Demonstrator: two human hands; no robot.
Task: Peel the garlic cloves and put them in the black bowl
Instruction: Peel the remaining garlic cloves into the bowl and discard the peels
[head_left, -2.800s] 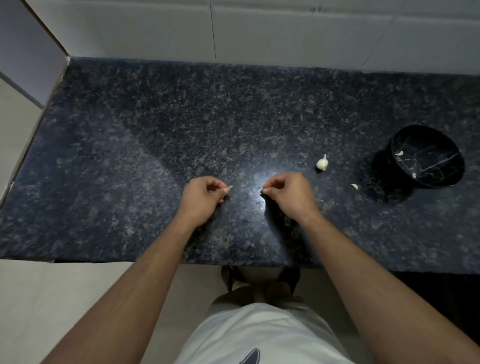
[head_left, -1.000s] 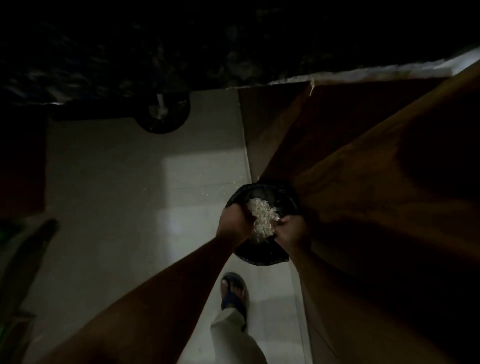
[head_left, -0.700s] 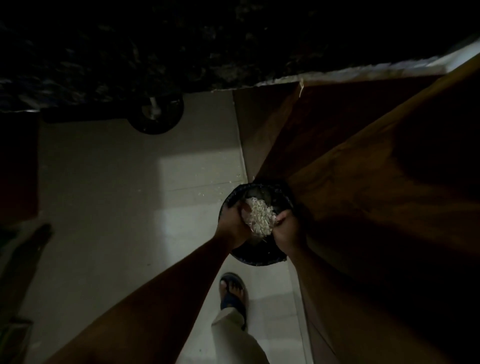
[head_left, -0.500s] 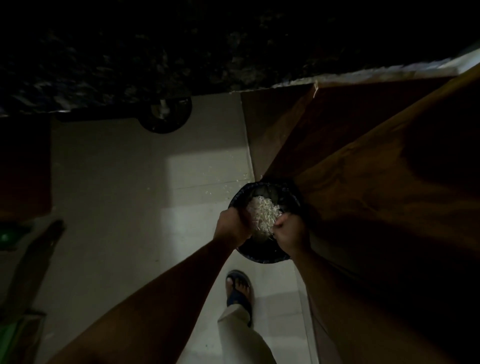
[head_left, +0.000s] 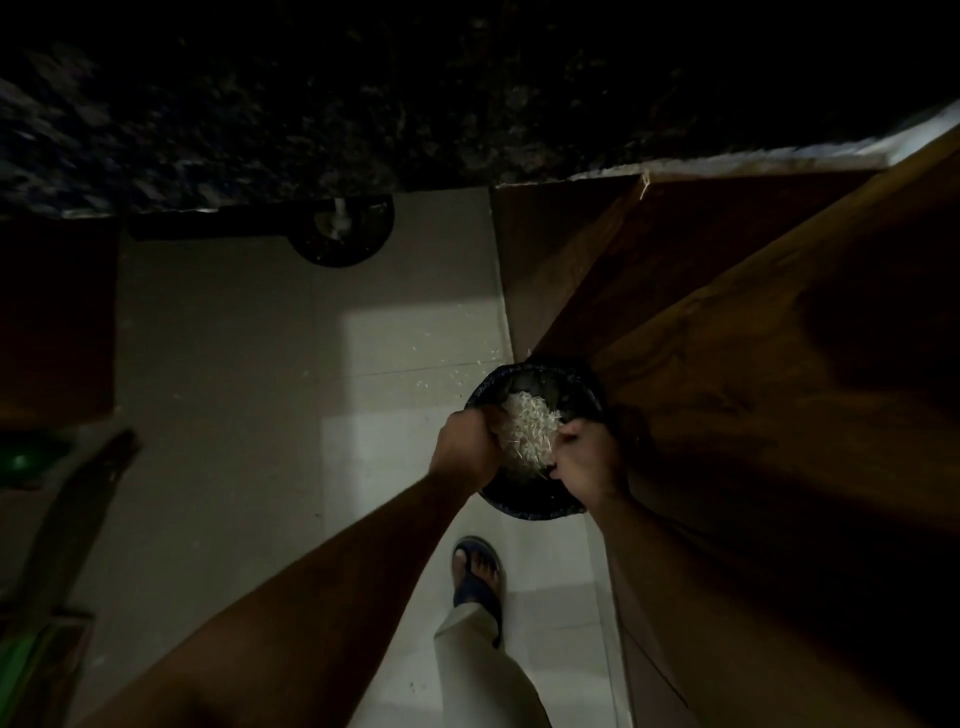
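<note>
Hands meet low over a round black container (head_left: 535, 506) lined with dark plastic, which stands on the pale tiled floor (head_left: 234, 364) right against the corner of a brown wooden cabinet (head_left: 727, 338). A heap of pale, papery garlic skins (head_left: 527, 431) fills its middle. The left hand (head_left: 465, 449) is curled at the container's left rim and the right hand (head_left: 587, 462) is curled at its right rim, both touching the heap; in this dim light I cannot tell whether either is pinching skins or merely brushing them off the fingers. Judging by that, the step in hand is clearing peel waste rather than peeling. No garlic clove can be made out here, and the task's black bowl cannot be identified with certainty. A second round black vessel (head_left: 343, 228) with something pale inside sits on the floor, half tucked under the front edge of the dark speckled granite counter (head_left: 363, 104); whether it is that bowl is unclear. A foot in a dark blue sandal (head_left: 478, 577) stands just beside the container's near side. Next, as I judge it, the hands should shake loose any clinging skins, then rise to the counter for the next clove.
</note>
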